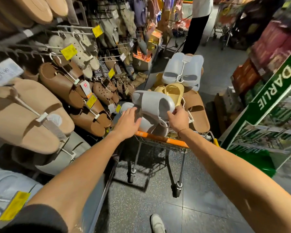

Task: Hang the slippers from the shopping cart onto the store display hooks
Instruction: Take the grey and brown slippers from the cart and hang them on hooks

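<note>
Slippers (154, 102), a grey moulded pair, are seen at the centre of the frame, raised just above the near end of a shopping cart (160, 139) piled with more pairs. The right hand (176, 117) is curled around the pair's near edge, fingertips pinching the rim; the left hand (127, 122) is laid against the pair's left side with fingers nearly straight, steadying rather than gripping.

The pair is judged to be light, thick foam: springy, matte, unlikely to slip and not fragile. A white plastic hanger (183, 68) is seen joining another grey pair at the far end of the cart; one on the held pair cannot be made out. If it is there, that loop is judged the better place to be grasped.

Display hooks (74, 27) carrying tan and brown pairs fill the left of the frame.
</note>
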Tool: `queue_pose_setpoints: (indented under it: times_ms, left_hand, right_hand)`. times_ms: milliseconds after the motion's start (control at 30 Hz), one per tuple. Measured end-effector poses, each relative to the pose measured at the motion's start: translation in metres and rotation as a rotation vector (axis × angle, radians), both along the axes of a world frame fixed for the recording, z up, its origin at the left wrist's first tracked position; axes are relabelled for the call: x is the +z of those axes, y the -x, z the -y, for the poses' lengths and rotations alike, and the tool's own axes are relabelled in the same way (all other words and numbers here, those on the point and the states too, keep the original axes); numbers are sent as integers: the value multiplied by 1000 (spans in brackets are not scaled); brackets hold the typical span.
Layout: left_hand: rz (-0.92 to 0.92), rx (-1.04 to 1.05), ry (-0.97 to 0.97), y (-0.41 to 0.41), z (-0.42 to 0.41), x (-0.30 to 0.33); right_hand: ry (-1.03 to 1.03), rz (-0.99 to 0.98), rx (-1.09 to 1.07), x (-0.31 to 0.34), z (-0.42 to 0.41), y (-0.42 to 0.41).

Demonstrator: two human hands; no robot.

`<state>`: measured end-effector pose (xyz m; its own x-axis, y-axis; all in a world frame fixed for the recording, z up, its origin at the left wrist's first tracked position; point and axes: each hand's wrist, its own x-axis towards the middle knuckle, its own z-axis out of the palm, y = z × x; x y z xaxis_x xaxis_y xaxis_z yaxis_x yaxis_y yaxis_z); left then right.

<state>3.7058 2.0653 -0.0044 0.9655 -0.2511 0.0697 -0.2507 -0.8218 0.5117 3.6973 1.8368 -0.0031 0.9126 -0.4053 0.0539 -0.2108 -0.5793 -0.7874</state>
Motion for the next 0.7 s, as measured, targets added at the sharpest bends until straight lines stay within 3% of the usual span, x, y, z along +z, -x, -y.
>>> queue_pose_setpoints:
  times_ms: [133, 367, 433, 600, 700]
  left_hand:
    - [35, 0, -29, -15, 3, 29]
    - [213, 125, 59, -28, -10, 73]
    - [247, 207, 164, -25, -20, 85]
    - [0, 299, 428, -19, -58, 118]
    - [83, 445, 545, 1, -75, 141]
  right_hand:
    - [5, 45, -31, 35, -1, -18]
    - [309, 206, 264, 145, -5, -58]
    - [379, 273, 389, 174, -11, -63]
    - [404, 376, 751, 232, -56, -69]
    - [305, 437, 825, 263, -93, -68]
